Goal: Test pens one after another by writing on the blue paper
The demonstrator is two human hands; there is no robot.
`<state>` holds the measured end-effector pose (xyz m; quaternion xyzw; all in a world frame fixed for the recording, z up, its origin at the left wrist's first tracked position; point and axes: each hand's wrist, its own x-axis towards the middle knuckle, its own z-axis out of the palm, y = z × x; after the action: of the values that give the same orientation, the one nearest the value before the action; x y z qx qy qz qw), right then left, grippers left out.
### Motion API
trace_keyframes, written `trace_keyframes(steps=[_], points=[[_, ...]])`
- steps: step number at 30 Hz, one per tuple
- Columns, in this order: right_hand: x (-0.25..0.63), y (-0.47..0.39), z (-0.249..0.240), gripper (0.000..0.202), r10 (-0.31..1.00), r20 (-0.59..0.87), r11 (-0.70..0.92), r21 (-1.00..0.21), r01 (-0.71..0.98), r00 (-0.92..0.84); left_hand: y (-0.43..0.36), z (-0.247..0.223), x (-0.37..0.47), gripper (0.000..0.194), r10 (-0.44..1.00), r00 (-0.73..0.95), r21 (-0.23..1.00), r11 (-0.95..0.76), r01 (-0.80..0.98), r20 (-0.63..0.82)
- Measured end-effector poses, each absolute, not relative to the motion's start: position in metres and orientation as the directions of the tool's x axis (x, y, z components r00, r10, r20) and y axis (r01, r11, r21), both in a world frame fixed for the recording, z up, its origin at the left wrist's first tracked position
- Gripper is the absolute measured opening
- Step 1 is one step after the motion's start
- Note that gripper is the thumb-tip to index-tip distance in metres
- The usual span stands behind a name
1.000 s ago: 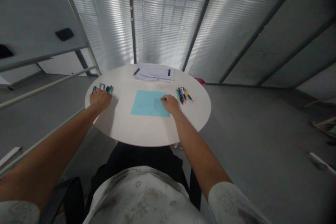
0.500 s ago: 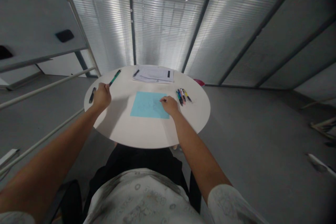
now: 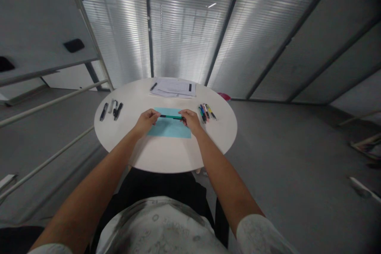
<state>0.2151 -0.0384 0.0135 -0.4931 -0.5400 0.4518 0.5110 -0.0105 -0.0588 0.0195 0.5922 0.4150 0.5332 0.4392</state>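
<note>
Pen (image 3: pixel 172 117), slim, green-and-black, apparently plastic, spans the gap between the hands above a light-blue rectangular paper sheet (image 3: pixel 170 130). The left hand (image 3: pixel 145 122) pinches one end; the right hand (image 3: pixel 191 121) closes on the other. Light, opposed fingertip grips should hold it steadiest.

Head-worn view, forward and down

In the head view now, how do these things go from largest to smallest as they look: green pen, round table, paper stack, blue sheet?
1. Round table
2. Blue sheet and paper stack: unsure; the sheet is nearer and partly covered
3. Green pen
</note>
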Motion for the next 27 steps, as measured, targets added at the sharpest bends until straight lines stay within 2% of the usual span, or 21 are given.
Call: trace_keyframes(steps=[10,18,27], points=[[0.218,-0.038,0.010,0.025,0.986,0.107,0.125,-0.981,0.145,-0.127,-0.055,0.002,-0.019,0.023,0.988,0.000,0.951,-0.149,-0.273,0.155],[0.216,-0.041,0.011,0.025,0.985,0.124,0.141,-0.980,0.142,-0.117,-0.059,0.006,-0.020,0.027,0.995,0.034,0.932,-0.080,-0.353,0.098],[0.221,-0.039,0.007,0.029,0.986,0.112,0.122,-0.990,0.075,-0.125,-0.059,0.007,-0.018,0.028,0.999,-0.007,0.924,-0.052,-0.380,0.053]])
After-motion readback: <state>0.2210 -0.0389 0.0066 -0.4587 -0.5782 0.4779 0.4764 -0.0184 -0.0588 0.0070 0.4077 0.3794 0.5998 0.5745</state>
